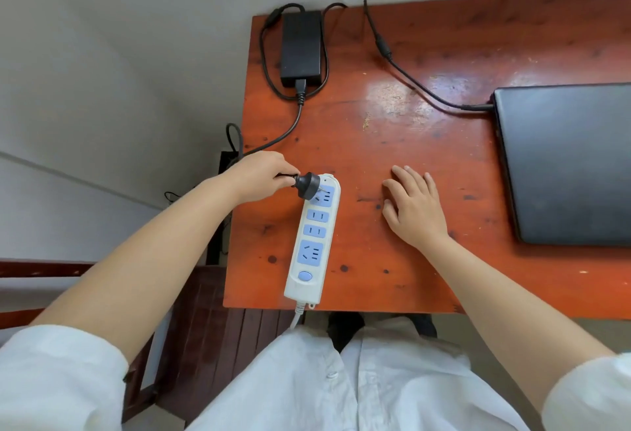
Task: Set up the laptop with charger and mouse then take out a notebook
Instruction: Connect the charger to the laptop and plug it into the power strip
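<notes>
- Your left hand (261,174), at the centre-left of the frame, has its fingers closed around the black plug (307,185) of the charger cable.
- The plug sits at the top socket of the white power strip (312,243); its prongs show just above the blue socket face, so you cannot tell whether it is seated.
- The power strip lies lengthwise near the lower left corner of the red-brown table (426,144), its own white cord hanging off the near edge.
- Your right hand (415,208) rests flat on the table at centre frame, fingers spread and holding nothing.
- The charger brick (301,46) lies in the upper left part of the table, its cables looped around it.
- The laptop (566,164) is closed at the right edge of the frame, with a black cable plugged into its upper left corner.
</notes>
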Demonstrator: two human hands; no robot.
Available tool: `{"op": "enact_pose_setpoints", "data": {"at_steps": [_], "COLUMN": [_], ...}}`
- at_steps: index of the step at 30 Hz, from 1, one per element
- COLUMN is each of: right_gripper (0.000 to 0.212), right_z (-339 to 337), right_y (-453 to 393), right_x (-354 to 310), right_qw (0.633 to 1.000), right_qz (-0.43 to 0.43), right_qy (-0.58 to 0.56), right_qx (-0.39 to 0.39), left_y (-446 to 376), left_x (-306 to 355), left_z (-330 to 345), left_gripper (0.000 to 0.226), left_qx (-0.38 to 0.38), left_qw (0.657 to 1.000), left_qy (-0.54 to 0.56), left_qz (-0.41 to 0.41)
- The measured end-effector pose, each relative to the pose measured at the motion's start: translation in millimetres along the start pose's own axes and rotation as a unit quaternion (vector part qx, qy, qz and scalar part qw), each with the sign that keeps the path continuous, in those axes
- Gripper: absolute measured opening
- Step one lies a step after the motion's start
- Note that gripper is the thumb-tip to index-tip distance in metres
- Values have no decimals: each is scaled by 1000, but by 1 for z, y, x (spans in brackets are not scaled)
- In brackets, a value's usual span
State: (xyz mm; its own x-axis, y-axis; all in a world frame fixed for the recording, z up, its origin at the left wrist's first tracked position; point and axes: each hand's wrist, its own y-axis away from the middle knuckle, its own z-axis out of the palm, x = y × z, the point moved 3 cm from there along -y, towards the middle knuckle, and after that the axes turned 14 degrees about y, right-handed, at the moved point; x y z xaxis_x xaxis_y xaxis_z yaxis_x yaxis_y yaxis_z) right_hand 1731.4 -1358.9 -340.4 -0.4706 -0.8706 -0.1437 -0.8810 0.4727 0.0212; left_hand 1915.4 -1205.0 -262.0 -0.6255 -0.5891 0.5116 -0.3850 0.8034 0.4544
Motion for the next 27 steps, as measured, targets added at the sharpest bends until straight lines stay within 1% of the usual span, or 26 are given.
{"op": "enact_pose_setpoints", "data": {"at_steps": [4, 11, 16, 22, 27], "right_gripper": [30, 30, 37, 35, 40], "right_z": [1, 0, -2, -1, -2], "right_y": [1, 1, 1, 0, 0], "right_x": [1, 0, -1, 0, 1], "right_qw": [1000, 1000, 1000, 1000, 1000], "right_qz": [4, 3, 8, 6, 4], "right_qy": [-6, -5, -1, -1, -2], "right_qx": [2, 1, 1, -8, -10], "left_y": [-2, -4, -4, -13, -11], "left_x": [3, 13, 15, 30, 23], "left_z": [-4, -7, -8, -6, -11], "left_gripper": [25, 27, 26, 30, 30], "left_qx": [-26, -63, -91, -119, -138], "left_qw": [999, 995, 993, 978, 974], "left_qy": [-20, -73, -77, -169, -180], "left_qz": [-10, -14, -25, -36, -9]}}
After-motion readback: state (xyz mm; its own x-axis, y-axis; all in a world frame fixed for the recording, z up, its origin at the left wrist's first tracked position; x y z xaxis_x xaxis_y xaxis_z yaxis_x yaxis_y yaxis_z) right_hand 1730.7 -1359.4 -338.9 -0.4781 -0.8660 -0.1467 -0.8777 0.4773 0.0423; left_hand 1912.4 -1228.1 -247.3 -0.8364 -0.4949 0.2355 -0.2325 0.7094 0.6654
